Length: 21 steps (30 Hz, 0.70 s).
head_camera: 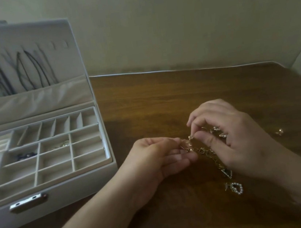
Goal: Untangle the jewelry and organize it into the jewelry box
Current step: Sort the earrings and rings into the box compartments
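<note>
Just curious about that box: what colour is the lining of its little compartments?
Pale cream or beige, as the head view shows in the jewelry box compartments.

One jewelry box [63, 184], two hands, one tangled jewelry cluster [211, 152], one stray earring [279, 132]

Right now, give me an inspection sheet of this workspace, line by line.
Surface: wooden table, dark brown.
Job's things: white jewelry box open at left, a few pieces in its compartments; gold chain tangle between the hands; pearl heart charm; small loose piece.
Clutter: nothing seen.
Grippers: left hand and right hand each pinch the tangle.
Cables: dark cords hang in the lid.
Surroundings: plain wall.
</note>
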Each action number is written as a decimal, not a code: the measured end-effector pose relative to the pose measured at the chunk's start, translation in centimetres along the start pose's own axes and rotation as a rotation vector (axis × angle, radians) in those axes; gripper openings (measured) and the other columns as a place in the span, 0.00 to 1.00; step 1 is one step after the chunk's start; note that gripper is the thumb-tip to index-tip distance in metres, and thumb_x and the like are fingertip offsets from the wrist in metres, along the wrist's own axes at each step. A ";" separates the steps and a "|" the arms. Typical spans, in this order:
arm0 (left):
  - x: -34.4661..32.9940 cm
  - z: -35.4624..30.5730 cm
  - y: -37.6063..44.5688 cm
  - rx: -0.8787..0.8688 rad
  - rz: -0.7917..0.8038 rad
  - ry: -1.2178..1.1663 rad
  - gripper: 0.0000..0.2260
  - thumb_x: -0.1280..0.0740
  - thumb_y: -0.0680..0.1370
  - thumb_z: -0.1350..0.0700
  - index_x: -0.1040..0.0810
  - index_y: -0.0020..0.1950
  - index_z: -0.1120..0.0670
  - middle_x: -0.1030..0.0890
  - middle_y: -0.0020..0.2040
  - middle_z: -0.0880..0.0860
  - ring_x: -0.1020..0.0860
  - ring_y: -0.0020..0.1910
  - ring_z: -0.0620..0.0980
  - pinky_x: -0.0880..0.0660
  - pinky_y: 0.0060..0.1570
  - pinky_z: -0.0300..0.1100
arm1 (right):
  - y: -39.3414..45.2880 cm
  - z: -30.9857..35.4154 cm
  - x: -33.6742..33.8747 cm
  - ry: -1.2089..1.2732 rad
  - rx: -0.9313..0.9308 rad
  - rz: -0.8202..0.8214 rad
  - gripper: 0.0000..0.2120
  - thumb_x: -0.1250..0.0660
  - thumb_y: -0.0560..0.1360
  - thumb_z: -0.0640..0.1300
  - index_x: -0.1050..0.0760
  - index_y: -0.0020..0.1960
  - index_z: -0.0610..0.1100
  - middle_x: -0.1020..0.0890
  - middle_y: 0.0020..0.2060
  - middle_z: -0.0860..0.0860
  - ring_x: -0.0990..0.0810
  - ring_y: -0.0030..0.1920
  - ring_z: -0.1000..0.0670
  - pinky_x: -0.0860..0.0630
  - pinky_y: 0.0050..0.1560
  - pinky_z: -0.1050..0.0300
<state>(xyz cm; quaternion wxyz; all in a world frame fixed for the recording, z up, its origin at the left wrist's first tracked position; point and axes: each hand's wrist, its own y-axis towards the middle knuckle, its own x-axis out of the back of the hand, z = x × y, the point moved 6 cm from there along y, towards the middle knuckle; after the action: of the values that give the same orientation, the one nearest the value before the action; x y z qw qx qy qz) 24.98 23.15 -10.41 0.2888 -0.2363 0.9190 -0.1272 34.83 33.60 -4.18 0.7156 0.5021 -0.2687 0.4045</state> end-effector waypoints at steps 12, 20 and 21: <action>-1.0 -0.8 -1.1 -0.172 0.053 0.287 0.03 0.31 0.78 0.62 0.18 0.48 0.60 0.16 0.38 0.56 0.16 0.40 0.49 0.19 0.43 0.39 | -0.3 -1.0 0.0 -0.046 0.043 -0.041 0.08 0.41 0.77 0.61 0.26 0.51 0.61 0.24 0.51 0.65 0.26 0.58 0.61 0.31 0.57 0.68; 5.3 -12.8 -7.9 -0.704 -0.545 1.303 0.04 0.29 0.78 0.56 0.17 0.48 0.47 0.17 0.41 0.43 0.20 0.38 0.39 0.21 0.42 0.36 | -1.0 -6.3 -0.9 -0.027 -0.157 -0.019 0.16 0.43 0.73 0.72 0.27 0.56 0.69 0.25 0.56 0.68 0.26 0.62 0.55 0.27 0.59 0.45; 6.9 -13.5 -8.1 -0.630 -0.593 1.328 0.04 0.29 0.77 0.56 0.18 0.46 0.45 0.18 0.40 0.43 0.20 0.38 0.39 0.23 0.41 0.34 | -0.9 -6.3 -0.8 -0.027 -0.172 -0.013 0.15 0.43 0.73 0.71 0.27 0.56 0.69 0.25 0.56 0.68 0.26 0.62 0.55 0.27 0.59 0.42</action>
<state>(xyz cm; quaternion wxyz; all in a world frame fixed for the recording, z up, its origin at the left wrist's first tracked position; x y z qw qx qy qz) 14.95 14.09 0.20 -0.4461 -0.4167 0.7906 -0.0472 35.07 39.13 -7.52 0.7551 0.4459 -0.3088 0.3683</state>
